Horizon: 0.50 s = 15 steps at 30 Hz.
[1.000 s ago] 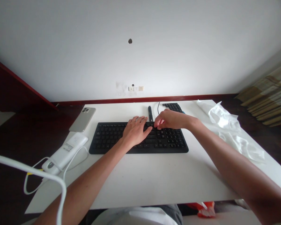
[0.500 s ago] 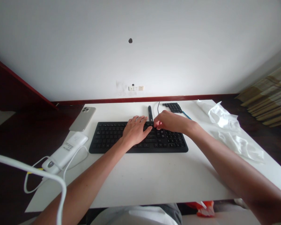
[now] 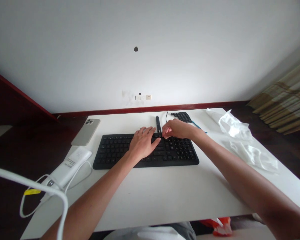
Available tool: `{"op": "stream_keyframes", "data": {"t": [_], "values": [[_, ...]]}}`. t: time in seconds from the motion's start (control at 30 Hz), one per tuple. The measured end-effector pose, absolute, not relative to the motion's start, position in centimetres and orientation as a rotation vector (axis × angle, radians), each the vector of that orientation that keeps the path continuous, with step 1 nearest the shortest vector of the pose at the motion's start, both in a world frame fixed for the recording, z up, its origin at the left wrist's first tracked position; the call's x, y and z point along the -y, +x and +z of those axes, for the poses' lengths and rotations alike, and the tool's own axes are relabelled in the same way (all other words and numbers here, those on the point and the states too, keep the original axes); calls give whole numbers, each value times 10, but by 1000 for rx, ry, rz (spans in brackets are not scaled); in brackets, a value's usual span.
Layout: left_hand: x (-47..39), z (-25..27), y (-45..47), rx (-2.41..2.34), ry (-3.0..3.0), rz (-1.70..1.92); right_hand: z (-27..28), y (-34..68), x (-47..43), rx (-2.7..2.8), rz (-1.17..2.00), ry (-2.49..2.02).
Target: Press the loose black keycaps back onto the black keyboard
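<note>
A black keyboard [image 3: 112, 151] lies across the white table. My left hand [image 3: 144, 141] rests flat on its middle keys, fingers spread and thumb out to the right. At the keyboard's top edge, right of centre, my right hand [image 3: 173, 129] has its fingers curled and pressed together. Whatever those fingers hold, if anything, is hidden. Just behind the hands lies a slim black stick-like object [image 3: 158, 123], and a thin dark cable [image 3: 166, 116] runs beside it. Beyond my right hand is a group of black keycaps [image 3: 183, 116].
A phone [image 3: 86, 132] lies face down at the left. In front of it sits a white power bank [image 3: 69, 165] with a white cable [image 3: 65, 208] crossing the near left. A thin blue tool [image 3: 199, 127] and crumpled clear plastic bags [image 3: 236, 126] lie at the right.
The camera view has shifted slightly. My right hand's fingers have moved a little along the keyboard's top edge and look more tightly closed. The left hand stays on the keys.
</note>
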<state>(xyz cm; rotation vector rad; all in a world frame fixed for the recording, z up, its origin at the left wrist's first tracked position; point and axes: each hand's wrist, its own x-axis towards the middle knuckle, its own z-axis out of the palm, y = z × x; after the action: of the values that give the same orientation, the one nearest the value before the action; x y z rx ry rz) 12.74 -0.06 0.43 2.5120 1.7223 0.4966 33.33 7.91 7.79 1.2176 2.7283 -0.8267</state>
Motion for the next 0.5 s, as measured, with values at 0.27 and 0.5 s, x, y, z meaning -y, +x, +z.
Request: {"op": "stream_keyframes", "data": {"t": [0.27, 0.5], "values": [[1, 6, 127, -1725, 2506, 479, 77, 339, -83, -2763, -824, 1137], [1, 8, 127, -1716, 2484, 479, 82, 345, -85, -2737, -985, 1010]]}}
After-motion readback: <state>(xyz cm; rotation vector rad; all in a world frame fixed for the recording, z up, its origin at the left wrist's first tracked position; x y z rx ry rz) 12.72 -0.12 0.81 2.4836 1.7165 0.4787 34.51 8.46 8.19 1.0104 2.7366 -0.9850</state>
